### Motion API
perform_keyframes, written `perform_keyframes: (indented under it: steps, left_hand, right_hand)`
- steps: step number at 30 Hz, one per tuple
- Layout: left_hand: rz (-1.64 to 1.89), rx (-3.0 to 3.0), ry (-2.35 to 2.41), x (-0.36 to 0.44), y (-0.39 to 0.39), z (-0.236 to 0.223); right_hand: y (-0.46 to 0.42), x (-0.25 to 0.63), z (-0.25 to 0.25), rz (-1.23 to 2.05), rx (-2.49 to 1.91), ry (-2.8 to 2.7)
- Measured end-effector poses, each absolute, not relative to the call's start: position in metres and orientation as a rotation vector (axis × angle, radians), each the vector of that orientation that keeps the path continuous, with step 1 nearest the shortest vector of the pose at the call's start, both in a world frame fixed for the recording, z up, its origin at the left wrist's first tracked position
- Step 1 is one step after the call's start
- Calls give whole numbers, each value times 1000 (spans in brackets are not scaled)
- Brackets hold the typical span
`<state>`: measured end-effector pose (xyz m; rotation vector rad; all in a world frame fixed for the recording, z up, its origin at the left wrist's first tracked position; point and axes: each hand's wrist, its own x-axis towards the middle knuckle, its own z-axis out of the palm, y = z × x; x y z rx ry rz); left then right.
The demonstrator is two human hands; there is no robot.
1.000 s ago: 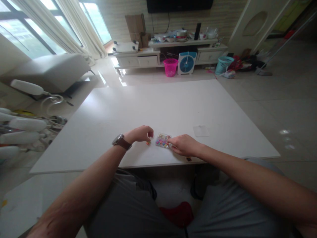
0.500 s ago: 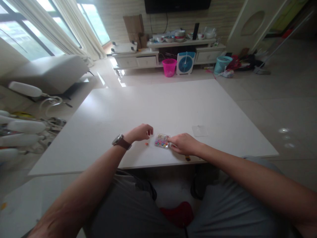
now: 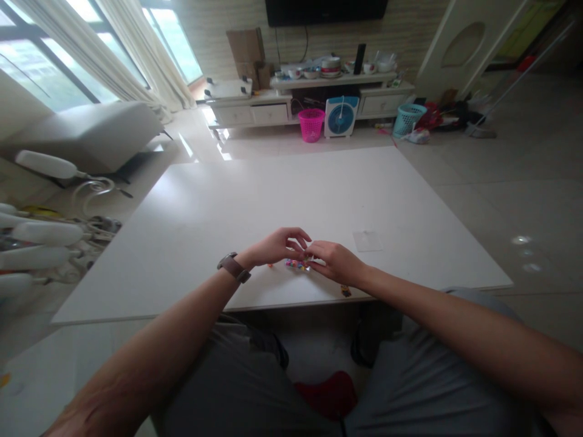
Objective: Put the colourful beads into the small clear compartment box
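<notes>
A small clear box of coloured beads [image 3: 295, 264] lies near the front edge of the white table [image 3: 255, 200], mostly hidden under my hands. My left hand [image 3: 279, 246], with a brown watch [image 3: 234, 267] on its wrist, is curled over the box. Its fingertips meet those of my right hand [image 3: 336, 262] just above the box. My right hand's fingers are pinched together. Whatever sits between the fingertips is too small to make out. A single orange bead [image 3: 270, 265] lies on the table left of the box.
A clear flat lid [image 3: 368, 240] lies on the table to the right of my hands. A small dark bit [image 3: 346, 292] sits at the table's front edge. Beyond the table are a pink basket [image 3: 311, 123], a blue fan [image 3: 341, 115] and a low cabinet [image 3: 273, 109].
My left hand has moved right from beside the orange bead to above the box. My right hand has lifted slightly from the box's right side, and the fingertips now meet.
</notes>
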<state>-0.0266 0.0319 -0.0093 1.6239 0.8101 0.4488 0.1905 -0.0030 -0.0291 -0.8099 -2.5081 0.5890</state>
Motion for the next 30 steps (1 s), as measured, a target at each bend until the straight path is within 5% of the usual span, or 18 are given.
perform_keyframes:
  steps: [30]
  left_hand:
    - [199,2420,918,-37,36,-34]
  right_hand:
    - [1,189,-37,452,-953,-2864]
